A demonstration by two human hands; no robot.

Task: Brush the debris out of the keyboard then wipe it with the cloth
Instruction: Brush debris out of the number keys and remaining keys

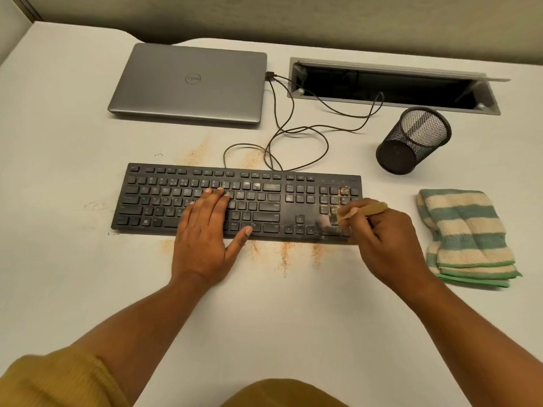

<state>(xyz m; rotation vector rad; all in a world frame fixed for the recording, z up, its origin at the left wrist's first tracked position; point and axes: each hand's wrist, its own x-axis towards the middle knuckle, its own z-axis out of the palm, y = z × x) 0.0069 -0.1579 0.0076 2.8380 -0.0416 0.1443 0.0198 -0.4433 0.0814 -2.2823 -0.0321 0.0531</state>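
**Brush on the number pad, left hand steadying the keys**

The black keyboard [264, 201] lies flat on the pale desk [88, 274], its long side facing the person. The left hand [205, 230] rests palm-down on the middle of the letter keys. Its fingers are straight and slightly spread, the thumb reaches the bottom row, and it holds nothing.

The right hand [382, 239] is at the keyboard's right end. Its fingers are curled round the tan handle of a brush [367, 209], pinching it much like a pen. The bristle end [329, 224] points down-left onto the lower number pad. It is blurred, so I cannot tell just which keys it touches.

Orange-tan debris [342, 192] speckles the upper number-pad keys. More debris lies in streaks on the desk along the keyboard's near edge and in patches behind its far edge.

The cloth [467, 236], striped green and cream, lies folded on the desk to the right of the keyboard, apart from both hands.

Behind the keyboard sits a closed grey laptop [188, 83]. A dark cable [293, 133] loops from the keyboard's back edge toward the laptop's right side and into an open hatch [482, 94] in the desk. A black mesh cup [414, 139] lies tipped on its side between the hatch and the cloth. A mustard sleeve [53, 377] shows at the lower left.
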